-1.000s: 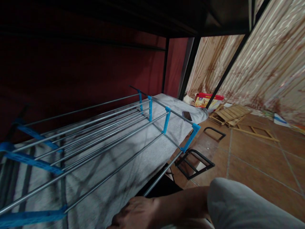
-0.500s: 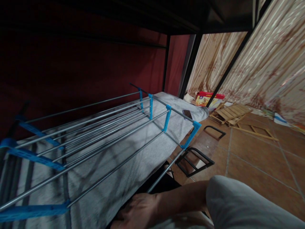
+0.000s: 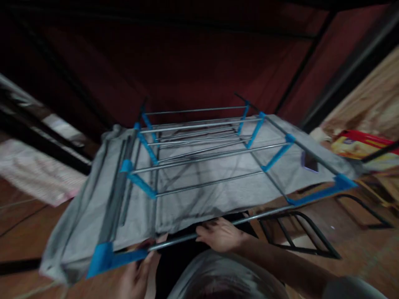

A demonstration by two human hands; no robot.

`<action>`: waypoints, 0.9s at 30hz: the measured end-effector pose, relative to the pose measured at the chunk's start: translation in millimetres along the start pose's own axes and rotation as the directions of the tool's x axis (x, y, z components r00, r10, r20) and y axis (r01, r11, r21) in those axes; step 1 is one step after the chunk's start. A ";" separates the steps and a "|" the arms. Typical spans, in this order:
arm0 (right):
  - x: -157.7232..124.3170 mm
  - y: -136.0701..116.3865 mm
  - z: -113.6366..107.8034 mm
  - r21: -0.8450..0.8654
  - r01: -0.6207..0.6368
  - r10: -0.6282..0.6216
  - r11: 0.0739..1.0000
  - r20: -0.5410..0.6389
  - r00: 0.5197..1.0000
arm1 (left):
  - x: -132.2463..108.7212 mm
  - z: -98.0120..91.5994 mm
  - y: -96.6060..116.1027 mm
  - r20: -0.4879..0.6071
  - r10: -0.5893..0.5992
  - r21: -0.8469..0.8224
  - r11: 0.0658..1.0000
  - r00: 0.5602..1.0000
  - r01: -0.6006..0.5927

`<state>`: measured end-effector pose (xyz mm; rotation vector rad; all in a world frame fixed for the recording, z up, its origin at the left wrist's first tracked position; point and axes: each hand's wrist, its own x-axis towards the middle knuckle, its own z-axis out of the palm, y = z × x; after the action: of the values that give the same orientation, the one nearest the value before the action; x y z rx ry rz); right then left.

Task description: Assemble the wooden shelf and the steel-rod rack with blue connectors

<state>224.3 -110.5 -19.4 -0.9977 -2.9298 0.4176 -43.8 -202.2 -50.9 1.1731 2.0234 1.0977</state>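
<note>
A drying rack frame (image 3: 199,157) of grey metal tubes and blue plastic connectors lies across a grey blanket (image 3: 205,203). My right hand (image 3: 220,234) is closed around its nearest tube, a little right of the middle. At the near left corner, my left hand (image 3: 137,274) grips where that tube meets a blue connector (image 3: 116,259); its fingers are slightly blurred and partly hidden. Several loose grey tubes (image 3: 116,199) lie together along the rack's left side.
A dark phone (image 3: 310,162) rests on the blanket at right. Beyond are a red and yellow box (image 3: 358,143) and a black metal frame (image 3: 299,234) on the tiled floor. Dark metal posts (image 3: 307,62) and a dark red wall (image 3: 187,66) stand behind.
My view has swung left, bringing the whole rack into sight. My right hand, earlier low by my lap, now holds the near tube, and my left hand has come into view.
</note>
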 end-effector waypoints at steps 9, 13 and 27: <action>2.6 -3.8 25.3 0.046 -0.016 0.014 0.999 0.054 0.998 | 0.3 2.5 -31.7 0.021 0.046 -0.061 0.997 0.999 -0.044; 6.4 -1.6 31.0 0.029 -0.034 0.032 0.999 0.055 0.998 | -1.4 4.5 -44.3 0.082 -0.004 -0.083 0.997 0.997 0.011; 15.4 1.7 61.2 0.039 -0.027 0.021 0.999 0.128 0.992 | 1.3 8.5 -50.6 0.117 0.027 0.046 0.998 0.993 -0.032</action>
<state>206.8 -114.9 -79.8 -1.0398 -3.0096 0.5602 -59.8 -212.3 -98.7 1.2652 1.9587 0.9766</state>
